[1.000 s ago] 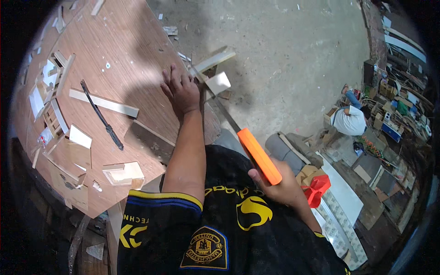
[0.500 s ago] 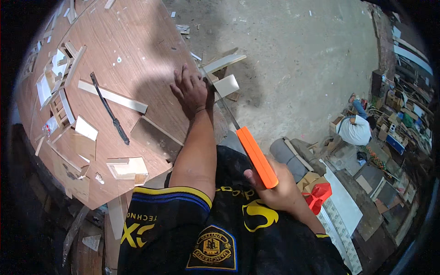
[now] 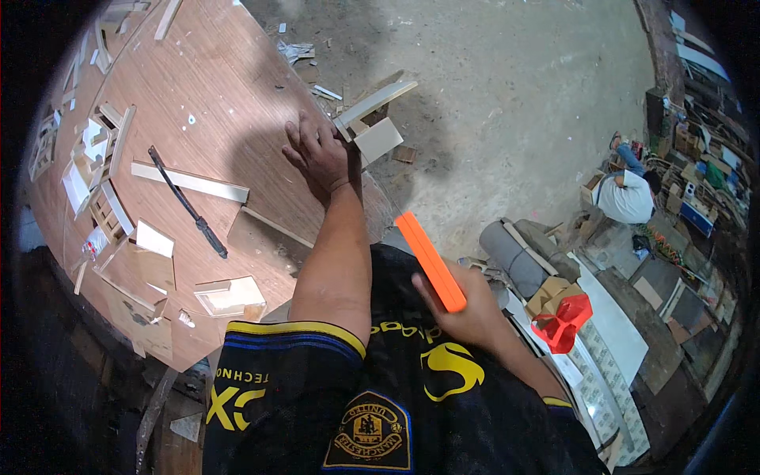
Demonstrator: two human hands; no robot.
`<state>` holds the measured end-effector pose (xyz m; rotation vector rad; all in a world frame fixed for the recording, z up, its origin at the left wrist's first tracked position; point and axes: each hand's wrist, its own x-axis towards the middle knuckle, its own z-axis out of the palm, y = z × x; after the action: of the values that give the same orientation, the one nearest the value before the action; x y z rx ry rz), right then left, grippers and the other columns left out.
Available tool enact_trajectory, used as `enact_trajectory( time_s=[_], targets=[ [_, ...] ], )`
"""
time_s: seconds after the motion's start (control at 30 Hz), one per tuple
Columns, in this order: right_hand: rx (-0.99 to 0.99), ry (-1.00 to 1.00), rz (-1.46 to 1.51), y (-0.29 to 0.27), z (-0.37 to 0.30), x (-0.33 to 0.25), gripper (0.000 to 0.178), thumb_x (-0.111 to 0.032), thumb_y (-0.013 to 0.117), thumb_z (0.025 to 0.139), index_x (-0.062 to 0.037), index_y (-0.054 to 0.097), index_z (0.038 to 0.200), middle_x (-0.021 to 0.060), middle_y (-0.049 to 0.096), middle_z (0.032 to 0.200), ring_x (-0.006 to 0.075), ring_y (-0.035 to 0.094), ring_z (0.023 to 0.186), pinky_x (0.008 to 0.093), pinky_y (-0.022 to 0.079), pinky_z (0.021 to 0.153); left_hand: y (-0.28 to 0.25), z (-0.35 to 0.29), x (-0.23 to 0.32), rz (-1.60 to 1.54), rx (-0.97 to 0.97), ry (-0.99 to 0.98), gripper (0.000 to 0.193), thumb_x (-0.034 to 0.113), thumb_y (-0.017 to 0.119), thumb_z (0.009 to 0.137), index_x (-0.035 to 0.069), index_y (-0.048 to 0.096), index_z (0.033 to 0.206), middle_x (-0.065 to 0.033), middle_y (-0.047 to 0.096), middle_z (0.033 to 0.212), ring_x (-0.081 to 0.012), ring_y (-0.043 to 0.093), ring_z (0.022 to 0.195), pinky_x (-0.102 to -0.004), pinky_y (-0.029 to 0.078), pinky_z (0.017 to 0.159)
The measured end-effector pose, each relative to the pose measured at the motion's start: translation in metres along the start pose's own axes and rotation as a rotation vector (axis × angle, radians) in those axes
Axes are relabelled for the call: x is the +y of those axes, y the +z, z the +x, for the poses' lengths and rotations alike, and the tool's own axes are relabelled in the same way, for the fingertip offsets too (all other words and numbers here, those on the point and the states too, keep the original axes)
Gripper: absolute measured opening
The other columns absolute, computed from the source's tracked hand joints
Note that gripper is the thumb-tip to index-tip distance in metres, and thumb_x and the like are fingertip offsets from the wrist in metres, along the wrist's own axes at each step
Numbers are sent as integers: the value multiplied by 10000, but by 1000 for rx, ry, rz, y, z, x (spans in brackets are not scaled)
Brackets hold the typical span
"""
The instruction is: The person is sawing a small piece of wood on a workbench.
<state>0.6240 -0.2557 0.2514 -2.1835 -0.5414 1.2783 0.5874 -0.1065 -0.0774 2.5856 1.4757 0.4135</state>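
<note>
My left hand (image 3: 320, 153) lies flat, fingers spread, on the brown wooden tabletop (image 3: 214, 87) at its right edge, pressing beside a pale wooden strip (image 3: 374, 103) that sticks out over the edge. A small square offcut (image 3: 378, 139) hangs next to it. My right hand (image 3: 463, 313) grips the orange handle of a handsaw (image 3: 430, 260); its thin blade runs up toward the strip, partly hidden behind my left forearm.
A long wood strip (image 3: 190, 181) and a black tool (image 3: 188, 203) lie on the table's middle, with small wooden frames and blocks (image 3: 103, 162) at the left. A person (image 3: 627, 194) crouches on the concrete floor at the right near a red object (image 3: 564, 320) and stacked boards.
The view has shifted slightly; my left hand keeps pressing at the table edge. The orange-handled saw in my right hand has drawn back a little along the same line.
</note>
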Motion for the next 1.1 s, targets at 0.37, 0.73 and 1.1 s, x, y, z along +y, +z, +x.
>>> enact_trajectory(
  time_s=[0.37, 0.73, 1.1],
  targets=[
    [-15, 45, -22, -7, -9, -6, 207, -173, 662, 876, -3, 605, 979, 211, 630, 777, 398, 635, 719, 407, 494, 615, -13, 6, 4, -54, 12, -34, 85, 202, 608, 826, 166, 631, 900, -52, 470, 1404, -349, 345, 1378, -627, 234, 1088],
    [-36, 96, 72, -1, 8, 15, 172, -153, 651, 886, 6, 587, 889, 152, 565, 685, 274, 527, 590, 342, 437, 590, -12, 2, 9, -47, -63, -39, 86, 181, 593, 829, 176, 644, 898, -59, 464, 1414, -352, 344, 1378, -629, 200, 1102],
    [25, -57, 2, 6, 34, 32, 196, -175, 646, 894, 12, 603, 936, 177, 603, 713, 332, 589, 609, 361, 470, 591, -21, 13, 12, -73, -60, -46, 164, 170, 590, 804, 195, 656, 952, -47, 447, 1423, -350, 340, 1380, -657, 254, 1072]
  ],
)
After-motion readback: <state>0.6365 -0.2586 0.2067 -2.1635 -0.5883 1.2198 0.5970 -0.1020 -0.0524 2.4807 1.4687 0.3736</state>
